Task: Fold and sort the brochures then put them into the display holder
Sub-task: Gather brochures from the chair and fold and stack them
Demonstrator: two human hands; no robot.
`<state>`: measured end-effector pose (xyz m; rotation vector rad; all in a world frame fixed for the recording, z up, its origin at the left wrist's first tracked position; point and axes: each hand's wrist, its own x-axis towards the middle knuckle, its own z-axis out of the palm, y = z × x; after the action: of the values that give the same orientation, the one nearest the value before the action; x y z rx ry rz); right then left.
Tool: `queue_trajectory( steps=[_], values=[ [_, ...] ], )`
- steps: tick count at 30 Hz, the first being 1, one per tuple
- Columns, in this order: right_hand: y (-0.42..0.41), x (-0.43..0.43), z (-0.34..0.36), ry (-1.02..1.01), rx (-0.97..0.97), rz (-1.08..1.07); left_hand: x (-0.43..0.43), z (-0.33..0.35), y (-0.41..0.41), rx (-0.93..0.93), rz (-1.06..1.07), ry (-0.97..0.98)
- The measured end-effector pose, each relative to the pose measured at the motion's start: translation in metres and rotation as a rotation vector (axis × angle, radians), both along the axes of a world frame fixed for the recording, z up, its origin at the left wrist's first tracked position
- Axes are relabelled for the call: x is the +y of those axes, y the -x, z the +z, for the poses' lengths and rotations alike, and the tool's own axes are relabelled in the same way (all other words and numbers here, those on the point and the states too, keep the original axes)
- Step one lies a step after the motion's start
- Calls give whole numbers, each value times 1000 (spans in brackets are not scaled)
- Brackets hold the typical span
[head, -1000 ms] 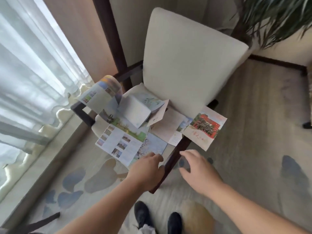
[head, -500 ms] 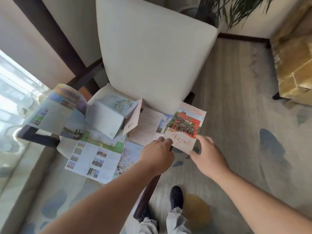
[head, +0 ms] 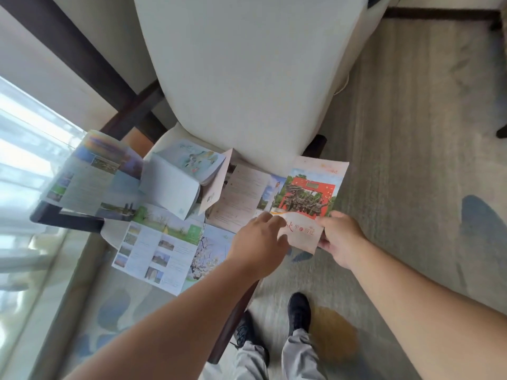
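At the near right corner of the chair (head: 247, 78) seat, the red brochure (head: 310, 193) overhangs the edge, and both hands meet it at its near short end. Its long axis runs away from the person toward the chair back, tipped a little to the right, so nearly the whole sheet lies beyond the fingers rather than between them.

The right hand (head: 340, 239) pinches the near right corner, thumb on the printed face and the other fingers underneath. The left hand (head: 258, 239) sits at the near left corner with its fingers curled at the edge, where the paper lifts slightly. Its knuckles hide the contact, so I cannot tell whether it pinches the paper or only presses on it. The hands are level with each other, with the strip of red lettering between them.

A pale text panel (head: 241, 193) adjoins the red one on the left. I take the two for one sheet, so the crease to close would run along the long axis. That would put the left hand nearer the hinge and the right on the free edge. The other brochures (head: 159, 242) lie spread open further left.
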<state>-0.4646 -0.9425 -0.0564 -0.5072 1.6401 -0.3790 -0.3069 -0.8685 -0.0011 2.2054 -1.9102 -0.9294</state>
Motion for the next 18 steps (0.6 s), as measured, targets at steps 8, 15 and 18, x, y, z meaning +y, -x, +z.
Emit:
queue_trajectory(
  steps=[8, 15, 18],
  values=[
    [35, 17, 65, 132, -286, 159, -40, 23, 9, 217, 518, -157],
    [42, 20, 81, 142, -274, 262, -41, 49, 22, 374, 648, 26],
    [38, 10, 93, 169, -366, 181, -36, 66, 25, 435, 591, 96]
  ],
)
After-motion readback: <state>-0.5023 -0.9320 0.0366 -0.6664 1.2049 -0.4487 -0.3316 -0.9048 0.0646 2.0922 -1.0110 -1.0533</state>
